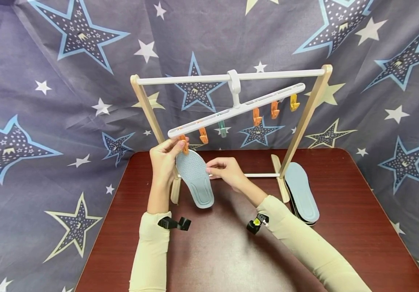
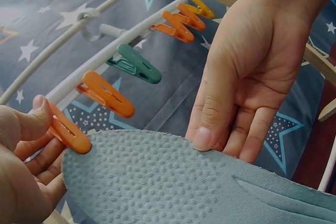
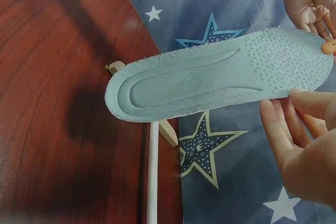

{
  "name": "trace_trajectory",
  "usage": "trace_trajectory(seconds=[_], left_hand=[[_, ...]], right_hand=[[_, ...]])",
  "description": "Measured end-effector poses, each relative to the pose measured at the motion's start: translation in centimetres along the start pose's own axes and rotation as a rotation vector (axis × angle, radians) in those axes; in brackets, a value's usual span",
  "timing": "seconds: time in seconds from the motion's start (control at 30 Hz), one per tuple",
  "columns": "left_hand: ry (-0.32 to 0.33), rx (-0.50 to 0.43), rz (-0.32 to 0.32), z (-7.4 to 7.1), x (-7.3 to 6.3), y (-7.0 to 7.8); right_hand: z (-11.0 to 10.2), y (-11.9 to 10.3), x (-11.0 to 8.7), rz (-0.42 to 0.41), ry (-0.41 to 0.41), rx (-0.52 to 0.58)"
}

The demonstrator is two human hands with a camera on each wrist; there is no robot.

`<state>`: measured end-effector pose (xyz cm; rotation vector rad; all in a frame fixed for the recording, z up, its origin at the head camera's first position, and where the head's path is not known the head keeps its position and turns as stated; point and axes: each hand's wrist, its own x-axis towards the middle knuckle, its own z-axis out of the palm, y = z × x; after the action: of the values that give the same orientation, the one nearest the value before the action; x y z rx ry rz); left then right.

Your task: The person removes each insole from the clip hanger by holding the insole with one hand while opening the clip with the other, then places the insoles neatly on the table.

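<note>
My left hand [image 1: 162, 160] holds the orange clip [image 1: 183, 144] at the low left end of a tilted white hanger bar [image 1: 209, 120]. In the left wrist view, the thumb lies by the clip's upper part. The clip's lower end overlaps the toe edge of a light blue-grey insole [image 2: 142, 177]. With thumb and fingers, my right hand [image 1: 227, 172] pinches the insole's right edge. The insole hangs heel down, its dimpled forefoot at the top. Some of the left fingers are hidden behind the clip and insole.
The hanger hooks over the white top rail [image 1: 278, 75] of a wooden-legged stand. More clips hang along the bar: orange, a green one [image 1: 222, 129] and a yellow one [image 1: 294, 103]. A stack of insoles [image 1: 302, 192] lies on the red-brown table [image 1: 355, 227], right of the stand.
</note>
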<state>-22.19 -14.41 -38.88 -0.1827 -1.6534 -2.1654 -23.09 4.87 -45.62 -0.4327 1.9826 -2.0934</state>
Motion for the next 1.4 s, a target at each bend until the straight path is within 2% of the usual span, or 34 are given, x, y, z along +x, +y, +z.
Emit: trace_trajectory(seconds=[0.3,0.7,0.97,1.4], left_hand=[[-0.005,0.004,0.025,0.09,0.15,0.03],[0.015,-0.002,0.009,0.34,0.24,0.13],[0.031,-0.007,0.024,0.51,0.31,0.02],[0.040,-0.030,-0.018,0.64,0.31,0.19]], right_hand=[[0.01,-0.35,0.00,-0.001,-0.002,0.002],[-0.12,-0.35,0.10,-0.002,-0.005,-0.005],[-0.12,-0.39,0.09,-0.001,0.003,-0.012],[-0.19,-0.21,0.10,0.015,0.006,0.007]])
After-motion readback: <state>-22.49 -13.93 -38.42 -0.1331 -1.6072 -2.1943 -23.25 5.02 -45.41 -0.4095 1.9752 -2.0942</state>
